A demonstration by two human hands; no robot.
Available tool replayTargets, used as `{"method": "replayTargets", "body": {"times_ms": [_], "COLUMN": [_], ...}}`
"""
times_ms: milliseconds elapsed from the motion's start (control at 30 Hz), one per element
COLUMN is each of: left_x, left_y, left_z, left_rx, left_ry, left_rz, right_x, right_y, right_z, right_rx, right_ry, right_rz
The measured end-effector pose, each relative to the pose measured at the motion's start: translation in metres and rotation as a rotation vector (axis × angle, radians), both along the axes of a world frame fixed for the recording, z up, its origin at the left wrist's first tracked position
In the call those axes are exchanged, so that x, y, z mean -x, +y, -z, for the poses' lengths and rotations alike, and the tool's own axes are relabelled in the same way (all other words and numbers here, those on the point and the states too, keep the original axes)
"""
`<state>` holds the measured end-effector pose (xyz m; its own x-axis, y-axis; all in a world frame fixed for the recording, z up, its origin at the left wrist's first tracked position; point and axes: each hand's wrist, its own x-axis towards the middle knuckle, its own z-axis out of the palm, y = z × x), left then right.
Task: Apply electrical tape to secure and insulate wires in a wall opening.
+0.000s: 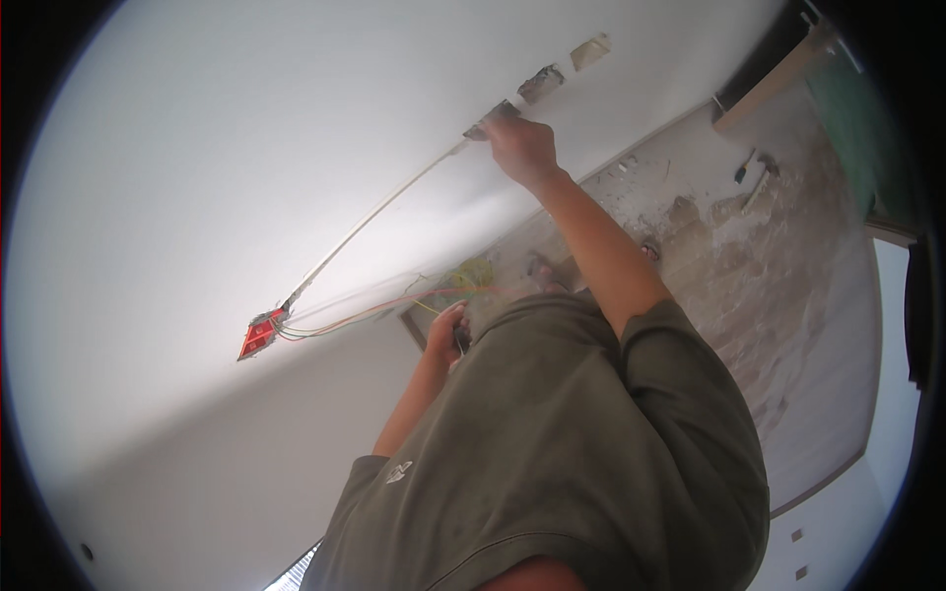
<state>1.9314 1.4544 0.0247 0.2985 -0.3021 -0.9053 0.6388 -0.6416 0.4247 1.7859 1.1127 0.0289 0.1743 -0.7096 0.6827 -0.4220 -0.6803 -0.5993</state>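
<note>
My right hand (pixel 522 148) reaches up to the white wall (pixel 246 158), its fingers bunched at a dark, rough-edged cut-out (pixel 490 120). Whatever those fingers pinch is hidden. Held low in front of my body, my left hand (pixel 446 331) is closed around something dark that I cannot make out. Several thin coloured wires (pixel 365 317) hang from a red wall box (pixel 260 336) and run past the left hand. A narrow pale channel (pixel 374 209) in the wall joins that box to the cut-out at my right hand.
Farther along the wall are another rough hole (pixel 540 85) and a beige square patch (pixel 590 52). A yellow heap of wire (pixel 471 273) lies near my feet. On the dusty floor (pixel 719 266) are a small brush-like tool (pixel 744 165) and a hammer-like tool (pixel 761 182).
</note>
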Motion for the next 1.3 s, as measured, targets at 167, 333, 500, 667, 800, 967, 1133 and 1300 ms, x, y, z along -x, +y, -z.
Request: {"method": "replayTargets", "body": {"times_ms": [167, 333, 500, 667, 800, 967, 1133, 1300], "left_x": [0.0, -0.003, -0.016, -0.009, -0.008, -0.005, -0.017, -0.023], "left_y": [0.004, -0.004, -0.011, -0.018, -0.017, -0.019, -0.001, 0.002], "left_z": [0.008, 0.007, 0.007, 0.002, 0.003, 0.007, 0.023, 0.044], "left_rx": [0.003, -0.011, 0.047, -0.054, -0.009, 0.028, 0.122, 0.256], "left_ry": [0.021, 0.016, 0.003, -0.041, -0.01, 0.003, -0.001, -0.099], "left_rz": [0.027, 0.084, 0.097, 0.096, 0.088, 0.096, 0.048, -0.233], "right_x": [0.001, -0.007, -0.009, -0.004, 0.01, 0.016, 0.011, 0.044], "right_y": [-0.002, 0.005, 0.006, 0.009, 0.044, 0.037, 0.034, 0.038], "right_z": [-0.019, -0.006, -0.004, -0.006, -0.026, -0.059, -0.048, -0.04], "right_rx": [-0.128, -0.128, -0.175, -0.289, -0.741, -1.147, -1.168, -1.027], "right_ry": [-0.014, -0.071, -0.002, -0.021, -0.377, -0.632, -0.598, -0.457], "right_rz": [0.002, 0.054, 0.023, -0.009, -0.107, -0.355, -0.498, -0.312]}}
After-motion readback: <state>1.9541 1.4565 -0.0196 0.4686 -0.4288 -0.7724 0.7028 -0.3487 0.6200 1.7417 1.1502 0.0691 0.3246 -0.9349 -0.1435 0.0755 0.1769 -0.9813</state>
